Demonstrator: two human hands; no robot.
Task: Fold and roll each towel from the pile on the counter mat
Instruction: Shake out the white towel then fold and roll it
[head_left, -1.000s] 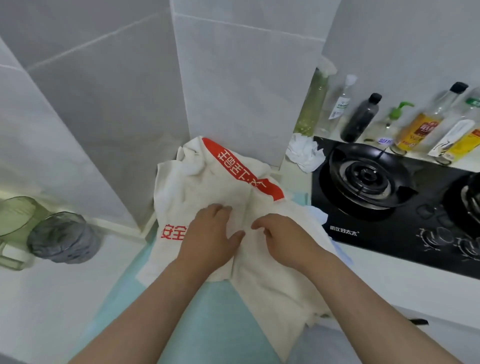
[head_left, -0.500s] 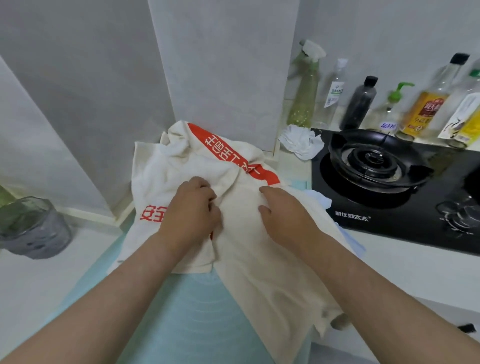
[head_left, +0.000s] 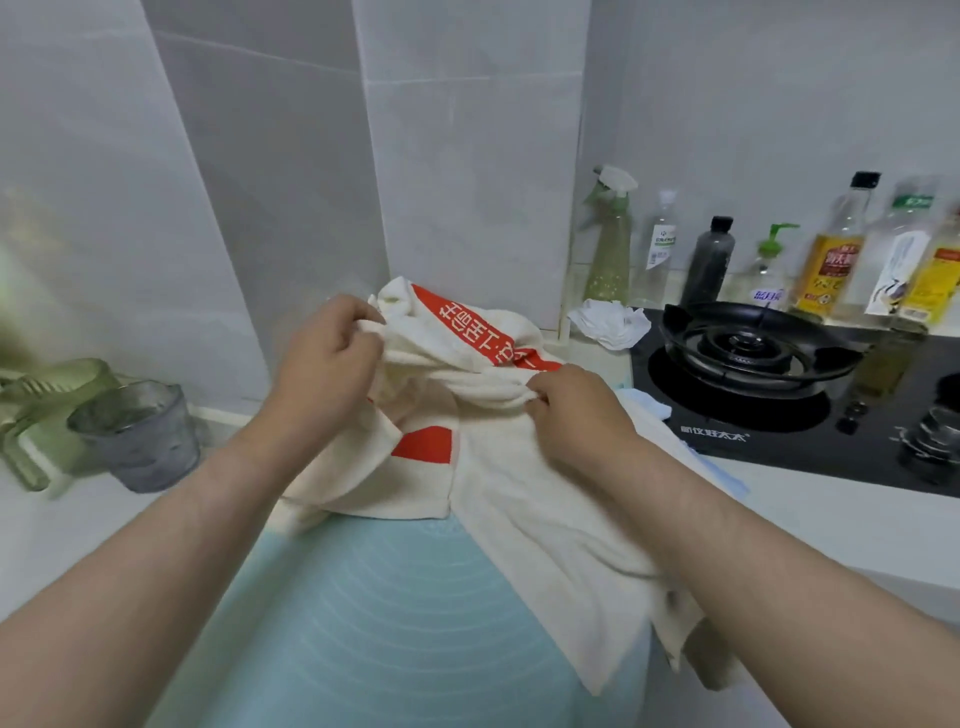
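Head view: a cream towel (head_left: 545, 519) is pinched along one bunched edge by curled fingers (head_left: 358, 325) of the left hand (head_left: 332, 358), at 10 o'clock, and the right hand (head_left: 566, 410), at 1 o'clock. Its length is draped toward 5 o'clock across the teal mat (head_left: 389, 623) and over the worktop (head_left: 831, 519) edge.

Two hands, the left hand (head_left: 327, 364) and the right hand (head_left: 576, 415), gripped towels (head_left: 519, 493) too bunched to count, over one mat (head_left: 363, 623). Beyond the right hand stood seven bottles (head_left: 709, 260), one tissue (head_left: 610, 322) and one full burner (head_left: 748, 343). Left of the left hand sat one grey cup (head_left: 137, 436) and one green mug (head_left: 57, 384).
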